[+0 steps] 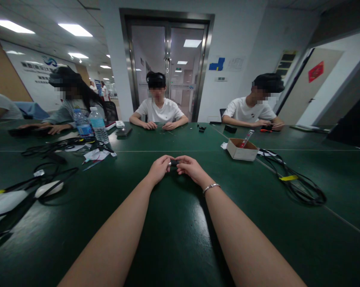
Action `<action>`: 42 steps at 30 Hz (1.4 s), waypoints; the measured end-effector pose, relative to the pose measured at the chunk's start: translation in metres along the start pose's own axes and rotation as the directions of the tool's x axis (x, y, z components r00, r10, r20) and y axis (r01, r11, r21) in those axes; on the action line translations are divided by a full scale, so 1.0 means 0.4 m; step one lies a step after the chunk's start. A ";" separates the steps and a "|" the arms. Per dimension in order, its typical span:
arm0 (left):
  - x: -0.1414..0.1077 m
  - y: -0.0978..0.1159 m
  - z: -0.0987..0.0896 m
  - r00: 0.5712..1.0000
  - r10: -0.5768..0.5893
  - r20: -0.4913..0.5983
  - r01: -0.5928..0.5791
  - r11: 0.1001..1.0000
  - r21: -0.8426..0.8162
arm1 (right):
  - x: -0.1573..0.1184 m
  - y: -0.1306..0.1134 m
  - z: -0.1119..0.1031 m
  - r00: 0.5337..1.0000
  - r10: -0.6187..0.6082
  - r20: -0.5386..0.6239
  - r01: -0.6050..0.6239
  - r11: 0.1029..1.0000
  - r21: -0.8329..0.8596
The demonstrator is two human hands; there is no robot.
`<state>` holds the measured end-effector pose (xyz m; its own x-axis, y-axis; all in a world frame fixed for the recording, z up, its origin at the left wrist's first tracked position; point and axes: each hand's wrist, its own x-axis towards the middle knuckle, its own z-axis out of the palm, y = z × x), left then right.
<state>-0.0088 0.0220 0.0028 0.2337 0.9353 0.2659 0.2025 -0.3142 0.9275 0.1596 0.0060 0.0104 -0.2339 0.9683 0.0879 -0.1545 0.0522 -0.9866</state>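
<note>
A small dark cylindrical object [174, 163] with a silvery left end lies between my hands, just above the green table [174, 223]. My left hand [160, 169] has its fingers closed on the silvery end. On the dark right end, the fingers of my right hand [191, 169] are pinched, with a silver bangle around that wrist. The fingers cover part of the object, so its full shape is hidden.
Cables [299, 187] lie coiled at the right, near an open box [242, 153]. Bottles [99, 127], cables, papers and a white mouse [50, 189] are at the left. Three people in headsets sit across the table; another person is partly visible at the far left.
</note>
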 end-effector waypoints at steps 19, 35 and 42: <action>0.000 0.003 0.001 0.999 -0.006 0.038 0.008 0.999 -0.033 | -0.004 -0.006 0.003 1.000 -0.004 -0.007 0.004 1.000 0.020; 0.000 -0.003 -0.001 0.999 -0.015 0.040 0.016 1.000 -0.008 | -0.005 -0.007 0.005 1.000 -0.003 0.000 0.003 1.000 0.017; -0.004 0.006 -0.001 0.997 -0.039 0.070 0.043 0.998 -0.052 | -0.006 -0.007 0.003 1.000 -0.001 0.000 0.001 1.000 0.015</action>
<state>-0.0090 0.0200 0.0048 0.2911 0.9333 0.2101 0.1626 -0.2647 0.9505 0.1596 0.0034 0.0130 -0.2341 0.9682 0.0886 -0.1689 0.0493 -0.9844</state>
